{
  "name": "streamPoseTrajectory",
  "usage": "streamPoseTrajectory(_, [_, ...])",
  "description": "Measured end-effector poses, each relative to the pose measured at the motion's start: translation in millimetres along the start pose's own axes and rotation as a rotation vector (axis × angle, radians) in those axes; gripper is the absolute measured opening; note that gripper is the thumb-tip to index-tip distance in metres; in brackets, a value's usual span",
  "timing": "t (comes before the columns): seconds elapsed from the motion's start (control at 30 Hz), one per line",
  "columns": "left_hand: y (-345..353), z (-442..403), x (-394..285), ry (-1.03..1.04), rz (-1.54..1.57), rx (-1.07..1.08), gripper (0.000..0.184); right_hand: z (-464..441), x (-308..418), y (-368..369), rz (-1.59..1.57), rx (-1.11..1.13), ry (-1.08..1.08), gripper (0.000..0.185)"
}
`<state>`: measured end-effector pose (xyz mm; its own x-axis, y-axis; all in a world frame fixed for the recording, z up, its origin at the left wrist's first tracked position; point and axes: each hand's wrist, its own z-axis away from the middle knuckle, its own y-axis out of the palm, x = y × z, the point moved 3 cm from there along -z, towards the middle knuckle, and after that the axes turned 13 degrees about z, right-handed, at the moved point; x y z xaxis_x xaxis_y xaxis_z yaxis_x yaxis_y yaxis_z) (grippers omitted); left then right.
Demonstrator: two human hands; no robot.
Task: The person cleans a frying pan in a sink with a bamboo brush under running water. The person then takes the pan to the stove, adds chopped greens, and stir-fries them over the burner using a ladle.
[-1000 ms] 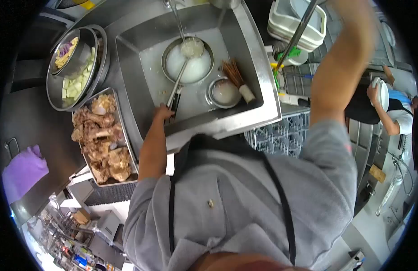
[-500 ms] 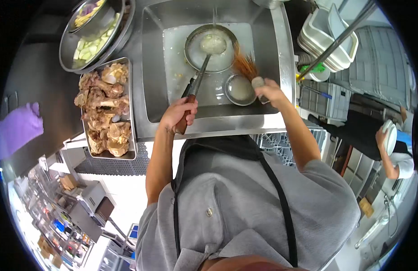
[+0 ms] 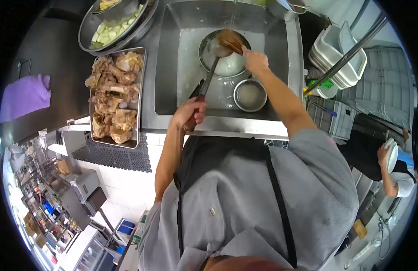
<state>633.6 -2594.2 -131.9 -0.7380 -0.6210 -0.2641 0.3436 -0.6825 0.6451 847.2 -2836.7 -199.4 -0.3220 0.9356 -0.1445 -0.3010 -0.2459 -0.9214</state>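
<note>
Inside the metal sink (image 3: pixel 168 90), a round pan (image 3: pixel 204 63) holds cloudy water. My left hand (image 3: pixel 191 113) is closed around the handle of a long ladle (image 3: pixel 209 77), whose bowl is over the pan. A dark handle lies beside the ladle's. My right hand (image 3: pixel 255 62) grips a bundled-stick brush (image 3: pixel 231 39), its bristles against the ladle's bowl. Below the pan, a small metal bowl (image 3: pixel 250 95) of cloudy liquid stands in the sink. Water runs down from above the pan.
Left of the sink are a tray of meaty bones (image 3: pixel 114 97) and a large bowl of cut vegetables (image 3: pixel 112 31). A purple cloth (image 3: pixel 26 98) lies farther left. White containers (image 3: pixel 338 54) are stacked at right. Another person (image 3: pixel 389 167) holds white plates at far right.
My right hand came down from the upper right, took hold of the brush and moved it up to the ladle. My left hand now holds the ladle handle lower down.
</note>
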Motion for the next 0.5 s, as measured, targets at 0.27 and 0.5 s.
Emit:
streamPoseTrajectory(0.27, [14.0,-15.8,19.1,-0.085,0.078,0.057,0.017,7.1,51.3,10.5,-0.114,0.168,-0.027,0.061])
streamPoseTrajectory(0.5, [3.8,-6.9,5.0,-0.008,0.093,0.106,0.022,58.7,32.4,-9.2,-1.340,0.098,0.435,0.073])
